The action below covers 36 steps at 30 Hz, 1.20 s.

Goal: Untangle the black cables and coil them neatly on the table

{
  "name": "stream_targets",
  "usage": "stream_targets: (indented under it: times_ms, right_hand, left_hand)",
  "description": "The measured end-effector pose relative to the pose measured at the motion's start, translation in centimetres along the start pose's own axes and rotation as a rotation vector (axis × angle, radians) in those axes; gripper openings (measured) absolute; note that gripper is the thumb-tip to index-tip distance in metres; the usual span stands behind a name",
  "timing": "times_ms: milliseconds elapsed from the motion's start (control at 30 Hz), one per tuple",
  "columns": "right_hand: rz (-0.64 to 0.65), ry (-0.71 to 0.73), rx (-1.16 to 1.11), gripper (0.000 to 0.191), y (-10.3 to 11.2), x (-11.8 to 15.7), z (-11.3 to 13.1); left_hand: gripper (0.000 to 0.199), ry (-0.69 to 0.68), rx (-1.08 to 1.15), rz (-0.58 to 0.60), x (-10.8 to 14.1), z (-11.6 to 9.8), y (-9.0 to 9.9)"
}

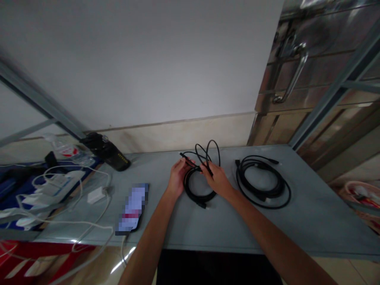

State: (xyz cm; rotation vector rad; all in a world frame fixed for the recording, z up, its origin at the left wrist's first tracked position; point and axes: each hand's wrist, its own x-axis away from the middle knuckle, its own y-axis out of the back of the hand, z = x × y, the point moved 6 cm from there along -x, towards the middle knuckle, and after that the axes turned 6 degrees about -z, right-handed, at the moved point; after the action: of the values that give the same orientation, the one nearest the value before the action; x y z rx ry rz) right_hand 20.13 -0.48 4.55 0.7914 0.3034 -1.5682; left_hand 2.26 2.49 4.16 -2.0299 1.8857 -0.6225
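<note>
A black cable (199, 198) lies partly coiled on the grey table, with loose loops standing up above the coil. My left hand (178, 174) is closed on a strand of it near one end, at the coil's left side. On the right side of the coil, my right hand (216, 177) pinches the base of the raised loops. One plug of this cable rests on the table at the near side of the coil. A second coiled black cable (277, 186) lies to the right of my right hand, apart from it.
A phone (132, 209) with a blurred screen lies left of my left arm. Behind it a black bottle (108, 152) rests tilted. White cords, a charger (96, 195) and a power strip (57, 188) crowd the left end. A wall (166, 79) borders the back.
</note>
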Motion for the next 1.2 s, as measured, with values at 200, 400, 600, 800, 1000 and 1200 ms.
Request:
stream_targets:
  times_ms: [200, 400, 600, 800, 1000, 1200]
  right_hand:
    - [0.041, -0.01, 0.034, 0.032, -0.2, 0.1, -0.2]
    - [0.049, -0.031, 0.039, 0.038, 0.4, -0.3, -0.1]
    - [0.051, -0.039, 0.062, 0.04, 0.5, -0.3, -0.4]
    - [0.182, -0.003, 0.208, 0.045, -0.8, 0.2, -1.0]
    - [0.239, 0.108, 0.321, 0.038, -1.4, 0.7, -0.9]
    - [0.201, 0.121, 0.34, 0.032, -1.2, 0.7, -1.3]
  left_hand:
    - [0.056, -0.006, 0.006, 0.023, 0.0, -0.1, -0.3]
    - [0.059, -0.02, -0.056, 0.004, -0.4, 0.3, -0.2]
    - [0.055, -0.079, -0.13, -0.002, -0.5, 0.3, 0.3]
    - [0.056, -0.108, -0.189, -0.002, -0.4, 0.1, 0.5]
    - [0.059, -0.114, -0.158, 0.015, -0.5, 0.3, 0.4]
    - [0.06, -0.118, -0.173, 0.03, -0.1, 0.1, -0.1]
